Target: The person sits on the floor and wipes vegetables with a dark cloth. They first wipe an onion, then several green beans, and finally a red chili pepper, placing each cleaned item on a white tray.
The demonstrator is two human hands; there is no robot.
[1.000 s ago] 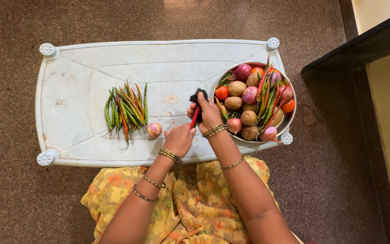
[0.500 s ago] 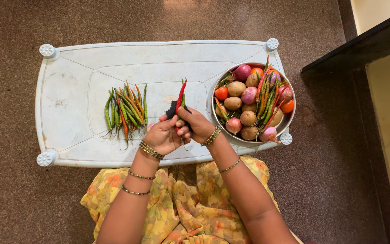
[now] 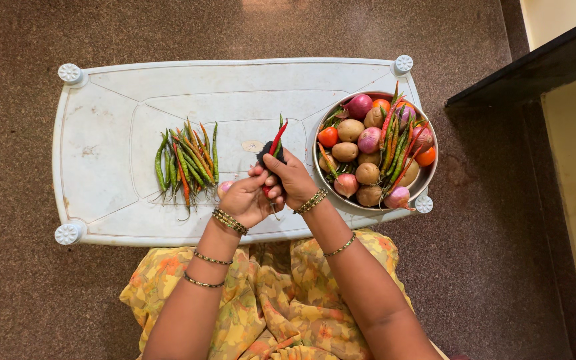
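**Red chilli up between both hands, over the table**

Red and thin, a chilli (image 3: pixel 276 139) now stands up from where our two hands meet above the white table (image 3: pixel 101 167). A second ago the right hand (image 3: pixel 293 179) was over by the bowl (image 3: pixel 428 177) with a dark tool, and the left hand (image 3: pixel 247 199) was lower down near a pink onion; half a second ago they had already come together. Since then they have hardly shifted, so we judge the chilli is being worked on in the hands, not laid down.

Our right hand is curled shut round the dark tool (image 3: pixel 266 153) and the chilli's lower end; a bit of green shows beside the red tip. Our left hand is closed too, cupped against the right, with the onion (image 3: pixel 224 189) just showing at its edge. Whether the left fingers grip the chilli itself we cannot tell.

On the table to the left lies a loose heap of chillies (image 3: pixel 185 163), mostly green with a few red, well apart from the bowl. The steel bowl sits at the table's right end and holds potatoes, pink onions, tomatoes and more long chillies laid across the top.
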